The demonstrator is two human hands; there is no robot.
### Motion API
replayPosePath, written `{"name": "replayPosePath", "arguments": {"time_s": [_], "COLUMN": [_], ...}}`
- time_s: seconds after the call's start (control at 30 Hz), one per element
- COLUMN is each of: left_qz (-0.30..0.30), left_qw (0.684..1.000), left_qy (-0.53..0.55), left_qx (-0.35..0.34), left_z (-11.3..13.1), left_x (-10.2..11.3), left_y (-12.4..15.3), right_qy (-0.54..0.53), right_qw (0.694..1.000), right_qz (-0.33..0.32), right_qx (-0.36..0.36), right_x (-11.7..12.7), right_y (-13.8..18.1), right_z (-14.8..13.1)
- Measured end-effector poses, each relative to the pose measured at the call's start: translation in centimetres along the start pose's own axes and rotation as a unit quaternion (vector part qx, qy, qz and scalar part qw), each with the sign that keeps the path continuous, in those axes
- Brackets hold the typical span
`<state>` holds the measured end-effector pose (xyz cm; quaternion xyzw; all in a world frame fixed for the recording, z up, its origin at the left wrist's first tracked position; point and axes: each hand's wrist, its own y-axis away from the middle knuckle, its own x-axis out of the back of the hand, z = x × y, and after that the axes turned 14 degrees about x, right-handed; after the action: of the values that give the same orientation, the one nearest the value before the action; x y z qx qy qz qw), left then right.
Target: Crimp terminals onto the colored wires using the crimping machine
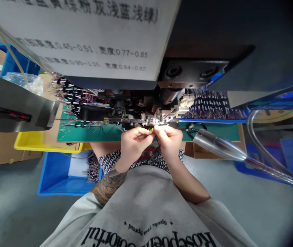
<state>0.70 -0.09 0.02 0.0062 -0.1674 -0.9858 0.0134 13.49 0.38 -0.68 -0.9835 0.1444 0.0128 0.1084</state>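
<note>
Your thumb and forefinger on each side are pinched closed on a few thin yellow wires [150, 130]. The left hand [135, 141] grips from one side and the right hand [169, 139] from the other, with the fingertips nearly meeting. The other fingers are curled in and hold nothing that I can see.

The wires stand between your hands, just in front of the small metal tooling of the machine [141, 118] and over the near edge of the green mat [213, 132]. To do this well, I'd say pinch close to the wire ends so they lie side by side and don't splay. Brace your wrists low, and let only the wire tips reach the tooling, never your fingertips.

A shiny metal hose [220, 148] points in from your right. Bundles of coloured wires [210, 104] lie behind the mat, and a yellow bin [30, 143] sits to your left.
</note>
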Motion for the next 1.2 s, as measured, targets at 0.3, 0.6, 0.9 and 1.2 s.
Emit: {"name": "replayPosePath", "arguments": {"time_s": [0.3, 0.6, 0.9, 1.2], "left_qz": [0.009, -0.007, 0.004, 0.008], "left_qw": [1.0, 1.0, 1.0, 1.0], "left_qy": [-0.018, 0.001, -0.003, 0.007], "left_qx": [0.012, 0.026, -0.003, 0.009], "left_z": [-0.5, -0.5, -0.7, -0.9], "left_x": [0.5, 0.4, 0.5, 0.3], "left_y": [-0.1, 0.1, 0.0, -0.2], "right_qy": [-0.003, 0.011, -0.003, -0.001], "right_qw": [1.0, 1.0, 1.0, 0.999], "right_qz": [-0.001, -0.017, 0.004, -0.029], "right_qx": [-0.026, 0.001, -0.018, -0.015], "right_x": [-0.3, -0.1, -0.4, -0.3], "right_y": [-0.1, 0.4, -0.4, 0.1], "right_z": [-0.1, 0.0, -0.2, 0.1]}}
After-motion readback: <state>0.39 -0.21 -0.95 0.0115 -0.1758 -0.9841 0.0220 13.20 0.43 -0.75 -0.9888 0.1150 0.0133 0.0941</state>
